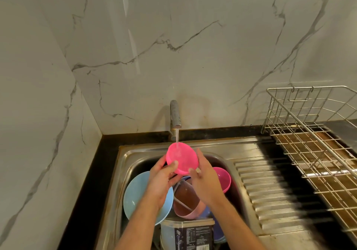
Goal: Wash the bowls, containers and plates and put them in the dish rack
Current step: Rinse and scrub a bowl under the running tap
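1. Marble-veined wall panels [135, 47] back a steel sink [123, 163] set in a dark counter; I read the scene from nine o'clock across to three.
2. At about eight o'clock in the basin a pale blue plate [133, 195] leans on its edge, likely parked there to wait its turn.
3. My left hand [160, 180] grips the pink bowl [182, 158] by its rim, thumb over the edge, tilting it up so the stream lands on it.
4. At twelve o'clock the tap [175, 114] runs straight onto the bowl, which I hold above the basin, not yet in the rack.
5. My right hand [204, 180] presses mostly straight fingers against the bowl's far edge, steadying or rubbing it rather than clenching.
6. Beneath lie a divided pinkish container [185, 203], a clear labelled tub [187, 232] and a second pink bowl [224, 178], all unwashed by my judgement.
7. At three o'clock the wire dish rack [313, 143] stands beside the ribbed drainboard [270, 191], close for an easy transfer.
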